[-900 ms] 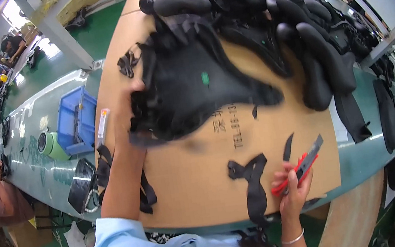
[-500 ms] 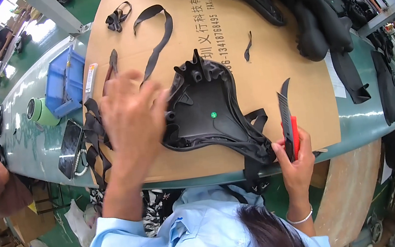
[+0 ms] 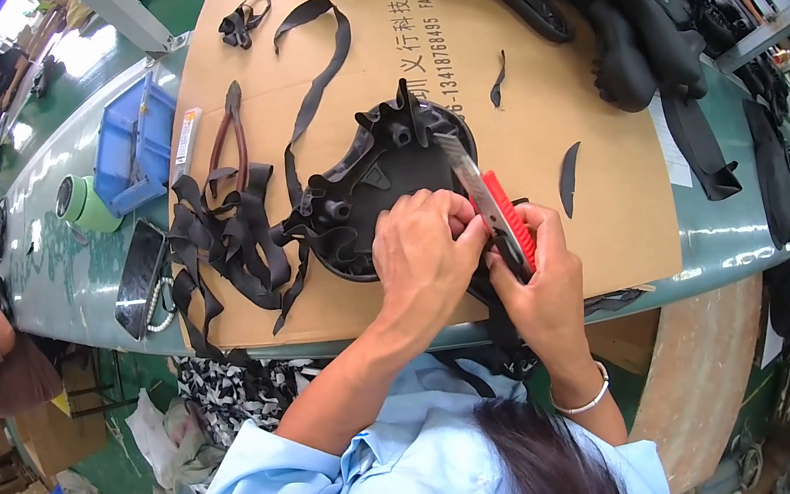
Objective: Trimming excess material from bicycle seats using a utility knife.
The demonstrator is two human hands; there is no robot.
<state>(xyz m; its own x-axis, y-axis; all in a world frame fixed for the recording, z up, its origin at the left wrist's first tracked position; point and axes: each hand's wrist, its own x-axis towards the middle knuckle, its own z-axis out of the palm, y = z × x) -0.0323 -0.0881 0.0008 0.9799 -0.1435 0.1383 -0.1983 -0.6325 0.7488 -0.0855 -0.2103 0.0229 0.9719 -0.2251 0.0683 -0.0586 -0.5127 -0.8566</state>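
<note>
Looking down through the head view, I find the black shell on the cardboard, a little left of its middle and toward its near edge, hollow side up. My left hand lies over the shell's near right part with its fingers bent; I cannot tell whether they pinch anything, since the tips are hidden. My right hand is wrapped around the red cutter, its bare blade slanting toward the far edge, above the shell's right rim. Both hands are just beside each other. A black strap hangs past the near edge below them.

Toward the cardboard's near left corner I see a heap of black straps, and the pliers lie just beyond it with their handles toward it. One long strap curls between the pliers and the printing, and a small bundle sits near the left edge, farther off. A curved scrap lies toward the right edge, a thinner sliver beyond it. More black parts are piled at the far right. On the table, off the cardboard's left edge, stands a blue bin.
</note>
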